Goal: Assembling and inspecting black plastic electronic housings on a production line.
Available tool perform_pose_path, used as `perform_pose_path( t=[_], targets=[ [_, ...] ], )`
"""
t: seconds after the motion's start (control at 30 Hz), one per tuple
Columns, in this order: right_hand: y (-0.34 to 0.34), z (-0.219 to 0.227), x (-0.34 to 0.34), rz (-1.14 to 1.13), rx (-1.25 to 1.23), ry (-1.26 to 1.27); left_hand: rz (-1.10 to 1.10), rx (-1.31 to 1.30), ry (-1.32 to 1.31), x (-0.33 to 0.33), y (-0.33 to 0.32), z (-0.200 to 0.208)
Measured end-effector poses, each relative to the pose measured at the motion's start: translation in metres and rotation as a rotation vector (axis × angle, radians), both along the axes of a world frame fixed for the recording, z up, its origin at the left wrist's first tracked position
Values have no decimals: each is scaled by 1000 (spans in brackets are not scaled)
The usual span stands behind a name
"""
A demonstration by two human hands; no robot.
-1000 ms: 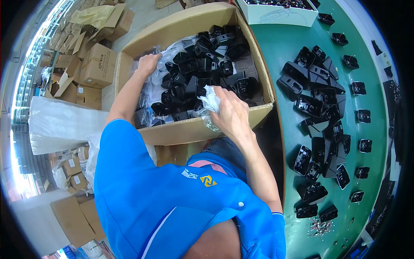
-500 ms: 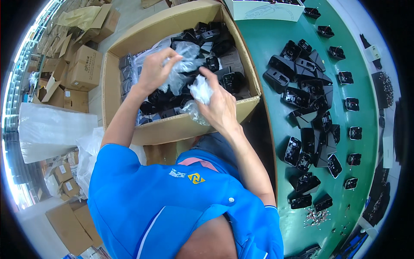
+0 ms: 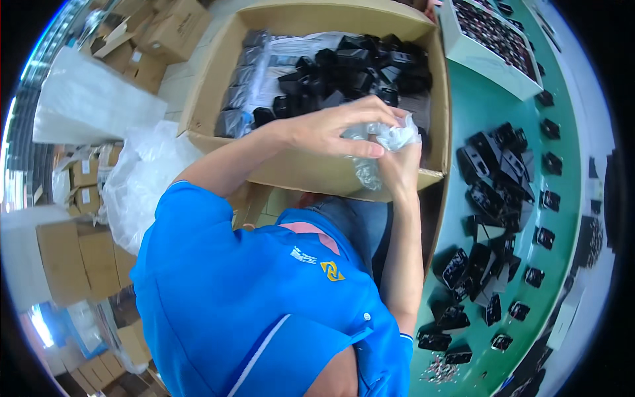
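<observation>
Over the near edge of a large cardboard box [image 3: 311, 173], my two hands meet around a bunch of crumpled clear plastic bags [image 3: 399, 137]. My right hand [image 3: 401, 167] is closed on the bunch, and some of the film hangs below it. From the left, my left hand [image 3: 344, 128] curls its fingers and thumb around the same plastic. Inside the box lie many loose black plastic housings [image 3: 357, 59]. Bagged housings [image 3: 241, 78] stand in a row along its left wall. Parts of the film are hidden behind my fingers.
On the right, a green table [image 3: 473, 109] carries a pile of black housings [image 3: 499, 172], a row of smaller black parts [image 3: 546, 237] and a white box [image 3: 493, 59] of small parts. Plastic sheeting [image 3: 149, 178] and cardboard cartons [image 3: 175, 30] stand at left.
My left hand has come out of the box and joined my right hand at the plastic. The loose film over the housings is now gathered in my hands. The view has shifted.
</observation>
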State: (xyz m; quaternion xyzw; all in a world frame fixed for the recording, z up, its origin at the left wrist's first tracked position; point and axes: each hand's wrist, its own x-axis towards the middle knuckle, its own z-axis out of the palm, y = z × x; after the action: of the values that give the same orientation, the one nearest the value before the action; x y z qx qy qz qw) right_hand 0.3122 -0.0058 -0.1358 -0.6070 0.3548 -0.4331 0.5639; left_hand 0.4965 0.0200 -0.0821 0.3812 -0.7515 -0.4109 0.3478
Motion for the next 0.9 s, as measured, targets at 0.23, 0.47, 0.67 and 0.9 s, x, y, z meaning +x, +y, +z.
perform_pose_path(
  t=[0.23, 0.47, 0.67, 0.9],
  targets=[
    [-3, 9, 8, 21, -117, 443, 755, 289, -923, 172, 22, -41],
    [-2, -3, 6, 84, -145, 622, 656, 293, -1068, 185, 52, -74],
    [-6, 10, 10, 215, -126, 873, 554, 266, -1186, 217, 77, -92],
    [-16, 23, 15, 406, 54, 999, 592, 614, -764, 196, 65, -49]
  ],
)
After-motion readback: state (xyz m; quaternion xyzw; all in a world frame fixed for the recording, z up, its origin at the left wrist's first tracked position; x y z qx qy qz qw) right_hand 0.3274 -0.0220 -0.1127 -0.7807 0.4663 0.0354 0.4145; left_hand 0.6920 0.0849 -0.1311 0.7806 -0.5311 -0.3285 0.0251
